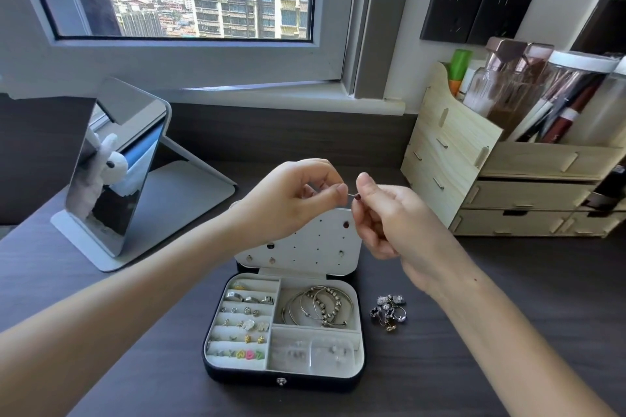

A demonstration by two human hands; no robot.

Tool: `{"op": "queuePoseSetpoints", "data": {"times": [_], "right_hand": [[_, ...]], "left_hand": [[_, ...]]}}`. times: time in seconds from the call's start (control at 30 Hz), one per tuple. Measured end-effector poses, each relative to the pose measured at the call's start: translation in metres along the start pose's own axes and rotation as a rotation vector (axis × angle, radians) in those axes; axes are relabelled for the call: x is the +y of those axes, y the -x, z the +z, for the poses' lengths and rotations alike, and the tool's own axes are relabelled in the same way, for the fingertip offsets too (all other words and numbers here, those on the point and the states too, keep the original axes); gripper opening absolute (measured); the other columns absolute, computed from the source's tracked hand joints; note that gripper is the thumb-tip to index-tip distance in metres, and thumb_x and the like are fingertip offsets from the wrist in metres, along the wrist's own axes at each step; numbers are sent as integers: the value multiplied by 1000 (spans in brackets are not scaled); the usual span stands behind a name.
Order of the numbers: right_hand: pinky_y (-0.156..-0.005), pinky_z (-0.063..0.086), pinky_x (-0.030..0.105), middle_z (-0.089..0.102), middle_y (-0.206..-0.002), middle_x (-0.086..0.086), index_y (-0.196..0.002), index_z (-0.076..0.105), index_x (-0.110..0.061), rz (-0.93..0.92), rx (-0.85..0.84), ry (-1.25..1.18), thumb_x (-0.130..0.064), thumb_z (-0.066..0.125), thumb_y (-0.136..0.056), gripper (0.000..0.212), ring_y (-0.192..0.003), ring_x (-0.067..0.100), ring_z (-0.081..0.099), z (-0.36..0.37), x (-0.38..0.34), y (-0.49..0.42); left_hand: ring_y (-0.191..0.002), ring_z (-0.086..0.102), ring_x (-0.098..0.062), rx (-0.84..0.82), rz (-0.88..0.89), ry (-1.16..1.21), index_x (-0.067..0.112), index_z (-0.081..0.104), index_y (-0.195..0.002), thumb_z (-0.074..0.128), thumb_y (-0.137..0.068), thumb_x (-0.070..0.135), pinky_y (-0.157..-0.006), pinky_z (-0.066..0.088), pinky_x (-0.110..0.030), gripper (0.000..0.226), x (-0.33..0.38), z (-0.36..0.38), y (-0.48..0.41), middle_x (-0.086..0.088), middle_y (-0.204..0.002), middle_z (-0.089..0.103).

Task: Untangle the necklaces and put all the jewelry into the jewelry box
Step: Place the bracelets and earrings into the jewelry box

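You are holding both hands raised over the desk (pixel 406 382), above the upright lid (pixel 305 244) of the open jewelry box (pixel 281 382), which is sitting at 6 o'clock in the view. Your left hand (pixel 288 200) is pinching the thin pin end of a small stud earring (pixel 355 196) between thumb and forefinger, with the other fingers curling loosely. Your right hand (pixel 393 217), at 3 o'clock of the left, is pinching the dark red bead end of the same stud, its other fingers folding toward the palm. The stud is hanging between the two sets of fingertips, just over the lid's top edge. Inside the box, bangles (pixel 318 306) are lying in the 1 o'clock compartment, and rings and studs (pixel 244 315) are sitting in the slotted rows at 9 o'clock. A small pile of loose jewelry (pixel 389 311) is lying on the desk at 3 o'clock of the box, near it but apart. A mirror (pixel 111 173) is standing at 10 o'clock and a wooden organizer (pixel 474 162) at 2 o'clock.
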State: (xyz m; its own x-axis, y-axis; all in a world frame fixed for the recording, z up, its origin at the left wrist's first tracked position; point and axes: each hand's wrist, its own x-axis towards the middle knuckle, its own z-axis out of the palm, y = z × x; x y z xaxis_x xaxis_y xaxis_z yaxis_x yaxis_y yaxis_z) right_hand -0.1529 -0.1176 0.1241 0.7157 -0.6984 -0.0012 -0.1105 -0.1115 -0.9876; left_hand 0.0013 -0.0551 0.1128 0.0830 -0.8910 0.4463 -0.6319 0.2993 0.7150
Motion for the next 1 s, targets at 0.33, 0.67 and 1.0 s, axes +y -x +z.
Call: {"op": "queuePoseSetpoints", "data": {"times": [0.33, 0.67, 1.0], "right_hand": [[-46, 35, 18, 52, -56, 0, -78, 54, -6, -264, 64, 9, -9, 60, -90, 14, -48, 8, 44, -5, 8, 2], [-46, 44, 29, 62, -63, 9, -89, 55, 0, -308, 88, 32, -17, 62, -89, 18, -53, 20, 57, -4, 11, 5], [-46, 33, 19, 51, -57, 1, -72, 54, -11, -160, 38, -24, -21, 51, -96, 26, -48, 9, 40, 3, 10, 3]], "left_hand": [[-77, 61, -37, -1, -25, 29, 19, 67, -80, 53, -80, 48, -68, 50, -55, 32, 2, -1, 1, -4, -84, 63], [-78, 58, -42, -3, -64, 90, 23, 67, -75, 57, -78, 46, -73, 49, -59, 25, 2, 0, -1, -10, -83, 62], [-78, 59, -41, 28, -70, 118, 21, 66, -73, 58, -76, 44, -72, 50, -59, 24, 0, 1, -1, -9, -83, 63]]}}
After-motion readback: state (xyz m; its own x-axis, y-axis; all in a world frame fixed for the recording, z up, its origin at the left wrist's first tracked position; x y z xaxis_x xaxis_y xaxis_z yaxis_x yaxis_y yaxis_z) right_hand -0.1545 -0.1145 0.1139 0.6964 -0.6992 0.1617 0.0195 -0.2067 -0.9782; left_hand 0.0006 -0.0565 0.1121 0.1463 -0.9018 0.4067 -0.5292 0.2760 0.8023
